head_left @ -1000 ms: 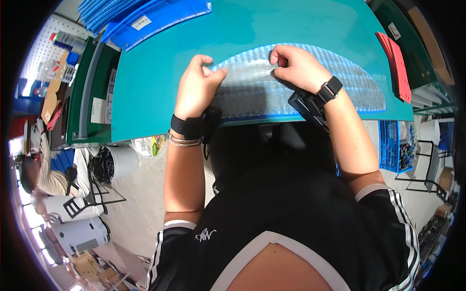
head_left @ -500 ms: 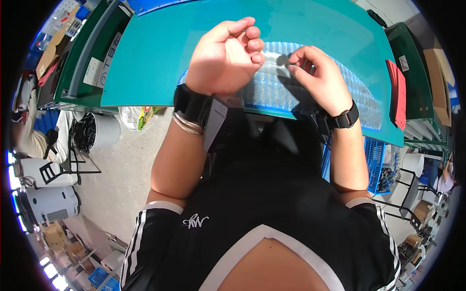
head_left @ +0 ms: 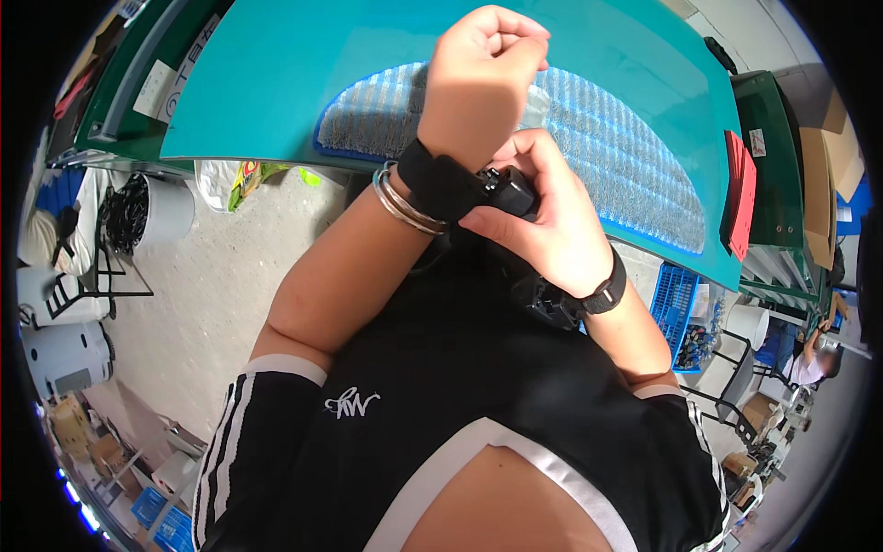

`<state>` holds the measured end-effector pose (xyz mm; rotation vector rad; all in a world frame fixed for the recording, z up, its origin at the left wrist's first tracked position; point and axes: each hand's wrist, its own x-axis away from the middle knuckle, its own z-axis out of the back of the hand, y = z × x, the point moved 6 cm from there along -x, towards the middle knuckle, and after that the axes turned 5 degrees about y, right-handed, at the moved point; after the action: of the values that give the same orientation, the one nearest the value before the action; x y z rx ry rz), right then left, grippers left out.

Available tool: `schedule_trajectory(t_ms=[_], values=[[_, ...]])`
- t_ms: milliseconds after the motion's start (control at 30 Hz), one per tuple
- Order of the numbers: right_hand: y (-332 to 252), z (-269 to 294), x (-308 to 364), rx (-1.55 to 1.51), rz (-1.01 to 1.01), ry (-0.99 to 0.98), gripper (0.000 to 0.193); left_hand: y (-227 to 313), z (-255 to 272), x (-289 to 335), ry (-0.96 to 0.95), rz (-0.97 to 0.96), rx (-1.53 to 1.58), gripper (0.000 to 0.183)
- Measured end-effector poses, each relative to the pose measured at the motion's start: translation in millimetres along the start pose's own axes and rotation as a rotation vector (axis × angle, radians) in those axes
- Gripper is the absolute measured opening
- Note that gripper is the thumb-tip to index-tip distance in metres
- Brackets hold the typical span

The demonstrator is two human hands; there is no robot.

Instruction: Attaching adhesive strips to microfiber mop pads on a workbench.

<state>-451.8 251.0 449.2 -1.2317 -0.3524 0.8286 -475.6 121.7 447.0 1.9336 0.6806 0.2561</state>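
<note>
My left hand is raised over the table with its fingers curled into a loose fist, nothing visible in it. Around that wrist sits a black wrist strap carrying a small black box-like device. My right hand grips this device, thumb on the near side and fingers on the far side. Two silver bangles circle my left forearm below the strap. Another black strap with a black device is on my right wrist. Beyond both hands lies a grey-and-blue striped mop pad, partly covered by them.
The pad rests on a green tabletop. Red sheets or folders hang at its right edge. A blue crate stands below on the right; a white bin and plastic bags are on the left. Another person sits far right.
My right hand has come off the pad and toward me, taking hold of the device on my left wrist. The left hand has moved right and turned, its fingers curling tighter.
</note>
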Motion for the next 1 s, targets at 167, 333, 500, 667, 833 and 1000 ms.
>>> schedule_trajectory(t_ms=[167,333,500,667,833,1000], values=[[9.7,-5.1,-0.5,-0.147,0.017,0.009,0.043,-2.8,-8.8,0.6,-0.106,0.047,0.036,0.006],[14.1,-5.6,1.5,-0.315,-0.025,0.016,0.038,4.2,-15.9,3.1,-0.181,0.035,-0.028,0.008],[8.2,-3.9,-0.8,-0.423,-0.034,0.068,0.039,5.7,-19.4,2.3,-0.247,0.021,-0.065,0.01],[12.9,-4.7,-0.1,-0.455,-0.054,0.071,0.038,9.1,-20.6,6.3,-0.284,0.007,-0.156,0.014],[11.9,-8.5,-1.3,-0.426,-0.065,0.052,0.038,-1.8,-15.4,3.9,-0.273,0.084,-0.078,0.015],[17.8,-7.8,-2.4,-0.392,-0.097,0.055,0.037,-9.0,-13.6,-0.1,-0.262,0.142,-0.067,0.015]])
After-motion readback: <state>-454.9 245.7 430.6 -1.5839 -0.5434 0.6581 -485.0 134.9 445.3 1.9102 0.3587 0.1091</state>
